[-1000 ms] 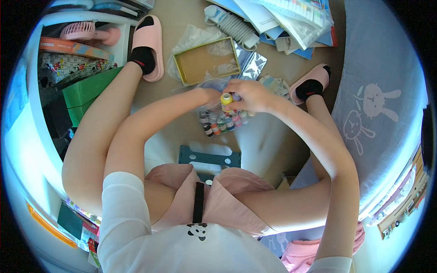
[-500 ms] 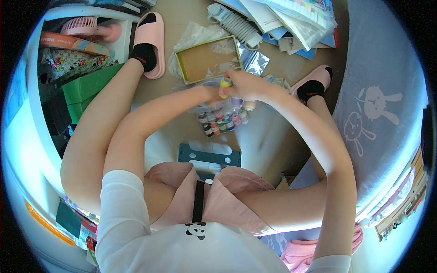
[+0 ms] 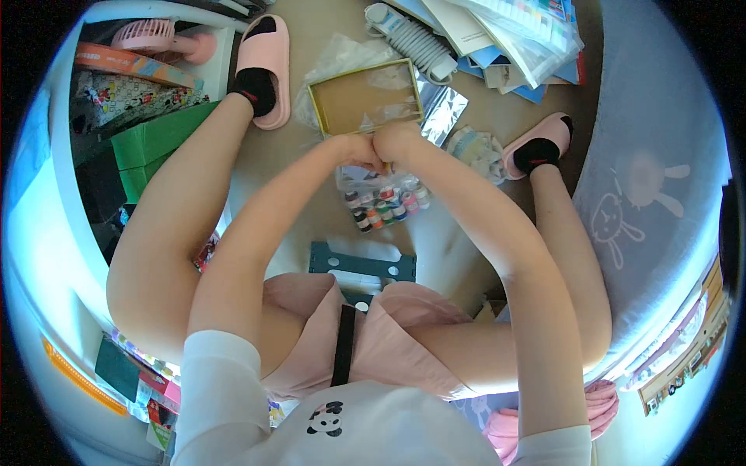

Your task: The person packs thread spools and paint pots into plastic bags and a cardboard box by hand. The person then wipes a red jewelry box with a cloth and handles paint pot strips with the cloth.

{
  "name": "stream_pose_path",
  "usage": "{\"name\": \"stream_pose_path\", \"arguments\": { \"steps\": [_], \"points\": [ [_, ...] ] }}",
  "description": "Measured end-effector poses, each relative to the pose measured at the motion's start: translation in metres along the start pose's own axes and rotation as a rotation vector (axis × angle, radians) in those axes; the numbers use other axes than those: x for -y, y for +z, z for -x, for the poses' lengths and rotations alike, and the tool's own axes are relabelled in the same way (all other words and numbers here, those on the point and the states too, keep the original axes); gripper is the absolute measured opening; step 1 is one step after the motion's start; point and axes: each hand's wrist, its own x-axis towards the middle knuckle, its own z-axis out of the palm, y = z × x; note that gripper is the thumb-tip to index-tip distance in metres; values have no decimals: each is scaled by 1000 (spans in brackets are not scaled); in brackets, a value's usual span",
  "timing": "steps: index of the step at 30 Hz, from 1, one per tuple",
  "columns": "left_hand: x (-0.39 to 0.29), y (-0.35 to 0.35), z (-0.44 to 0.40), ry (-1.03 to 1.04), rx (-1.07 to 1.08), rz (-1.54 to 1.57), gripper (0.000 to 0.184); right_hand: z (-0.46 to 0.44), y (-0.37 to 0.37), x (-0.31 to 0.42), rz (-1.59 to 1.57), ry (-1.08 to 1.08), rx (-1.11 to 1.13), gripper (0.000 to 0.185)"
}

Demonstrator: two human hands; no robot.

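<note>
My left hand (image 3: 359, 150) and my right hand (image 3: 397, 143) meet over a clear plastic box (image 3: 342, 181) on the floor. Both are closed, fingers curled inward and touching or nearly touching. What they hold, if anything, is hidden behind the fingers; a small patch of yellow shows just below them. Several small paint bottles (image 3: 387, 208) with black, orange, red, pink and other colours stand in rows in the near part of the box. The far part of the box is covered by my hands.
Beyond my hands lie a shallow yellow-rimmed box (image 3: 317, 110), silver foil (image 3: 444, 111), crumpled plastic (image 3: 342, 58) and a crumpled cloth-like bundle (image 3: 475, 153). A power strip (image 3: 412, 43) and papers (image 3: 497, 46) lie farther back. A dark green folding stool (image 3: 364, 262) stands near me.
The yellow bottle between my hands has gone out of sight. My right hand has turned and come closer to my left. The view has shifted slightly.
</note>
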Motion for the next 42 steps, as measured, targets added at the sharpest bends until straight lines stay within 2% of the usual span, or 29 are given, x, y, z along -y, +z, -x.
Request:
{"name": "stream_pose_path", "arguments": {
  "steps": [1,4,8,10,15,18,20,21,23,24,26,28,29,30,31,32,33,35,36,38,39,41,42],
  "points": [
    [-2,2,2,87,-43,113,31,-1,0,0,-20,21,12,26],
    [0,12,2,104,-82,288,31,-1,7,-6,-64,40,-32,24],
    [3,26,-6,134,-166,189,30,-2,19,-20,-121,49,-93,23],
    [2,26,-8,32,-152,86,49,4,21,-20,-148,78,-142,22],
    [1,20,-11,-39,-114,-61,47,-2,37,-22,-286,134,-288,23],
    [3,16,-11,-114,-85,-125,45,4,36,-24,-352,118,-241,20],
    [-1,19,-4,-164,-84,-151,44,-2,41,-31,-304,-12,-74,22],
    [-1,21,-3,-194,-72,-179,43,-1,42,-34,-304,-12,-74,22],
    [-1,24,-4,-222,-56,-206,42,4,45,-39,44,-266,191,32],
    [1,24,-8,-253,-55,-212,42,11,42,-37,45,-264,190,32],
    [3,23,-19,-285,-57,-225,41,34,24,-31,230,-137,332,25],
    [3,24,-28,-238,99,-686,40,40,4,-24,233,-217,325,28],
    [4,28,-28,-244,99,-685,40,40,-1,-20,240,-293,327,34],
    [3,34,-27,-167,125,-907,40,34,-1,-18,239,-295,328,34],
    [4,39,-27,-87,134,-1131,41,25,1,-18,95,-225,213,33],
    [5,43,-25,-38,82,-1193,41,18,3,-18,-46,-152,96,32],
    [8,43,-25,1,26,-1157,40,16,6,-16,-42,-150,97,32],
    [15,42,-22,66,-78,-1043,39,12,12,-15,-247,-177,-92,29],
    [17,40,-19,99,-111,-978,39,12,10,-14,-249,-177,-90,29],
    [20,37,-11,156,-165,-869,38,11,6,-14,-492,-61,125,30],
    [23,35,-9,175,-181,-836,38,10,8,-15,-491,-63,127,30],
    [26,32,-8,205,-210,-801,37,11,12,-18,-798,-175,23,31],
    [30,29,-11,200,-215,-812,36,9,14,-16,-798,-174,25,31]
  ]
}}
